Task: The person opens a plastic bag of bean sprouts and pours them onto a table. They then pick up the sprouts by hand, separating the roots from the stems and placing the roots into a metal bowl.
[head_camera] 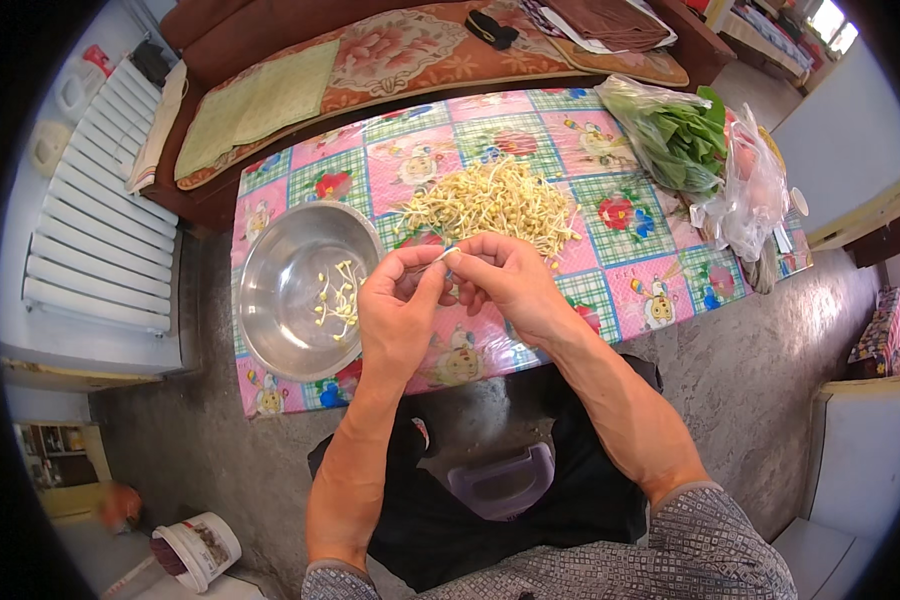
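Observation:
Pinched between the fingertips of both hands is a thin bean sprout (447, 253). My left hand (401, 296) grips it from the left, close to the rim of a stainless steel basin (270, 300). From the right, thumb and forefinger of my right hand (499, 274) hold the same sprout. Inside the basin lies a small cluster of bean sprouts (339, 300), partly hidden by my left hand. Just beyond my hands, a large heap of bean sprouts (502, 206) is spread on the table's patterned plastic cloth (412, 161).
At the table's right end lie leafy greens in a plastic bag (675, 142), another clear plastic bag (754, 176) and a paper cup (798, 201). A sofa (390, 52) runs behind the table, with a white radiator (105, 202) to the left. A white bucket (199, 551) stands lower left.

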Demonstrator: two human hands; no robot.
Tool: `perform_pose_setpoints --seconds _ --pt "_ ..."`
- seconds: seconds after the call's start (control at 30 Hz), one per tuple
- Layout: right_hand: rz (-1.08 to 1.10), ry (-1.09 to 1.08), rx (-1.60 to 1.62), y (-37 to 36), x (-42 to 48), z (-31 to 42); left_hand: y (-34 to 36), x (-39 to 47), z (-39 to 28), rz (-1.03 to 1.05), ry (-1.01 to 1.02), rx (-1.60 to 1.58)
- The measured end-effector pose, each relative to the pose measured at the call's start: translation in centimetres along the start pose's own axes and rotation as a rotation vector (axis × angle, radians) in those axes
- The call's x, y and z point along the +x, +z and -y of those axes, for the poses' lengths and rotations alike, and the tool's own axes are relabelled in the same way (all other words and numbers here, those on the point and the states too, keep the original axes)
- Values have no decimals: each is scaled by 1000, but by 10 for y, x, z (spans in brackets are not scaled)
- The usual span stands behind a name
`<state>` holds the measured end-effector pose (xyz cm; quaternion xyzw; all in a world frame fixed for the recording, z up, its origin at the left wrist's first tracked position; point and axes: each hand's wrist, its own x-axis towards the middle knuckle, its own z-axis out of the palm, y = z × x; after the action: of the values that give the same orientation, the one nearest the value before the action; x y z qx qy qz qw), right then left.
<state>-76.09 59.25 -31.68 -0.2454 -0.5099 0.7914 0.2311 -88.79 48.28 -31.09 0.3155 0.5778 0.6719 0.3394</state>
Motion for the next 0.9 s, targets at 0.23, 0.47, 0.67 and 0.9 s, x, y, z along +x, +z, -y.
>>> perform_pose_setpoints --seconds 0.23,0.47,0.67,0.9 --pt "44 22 7 6 1 -1 -7 -5 -5 -27 3 22" --pt "126 45 4 19 1 0 -16 -8 -16 -92 32 -32" --pt "132 37 44 18 2 0 -33 -14 -22 -173 153 45" --pt "157 -9 -17 28 1 -4 -51 -17 -21 -245 206 149"
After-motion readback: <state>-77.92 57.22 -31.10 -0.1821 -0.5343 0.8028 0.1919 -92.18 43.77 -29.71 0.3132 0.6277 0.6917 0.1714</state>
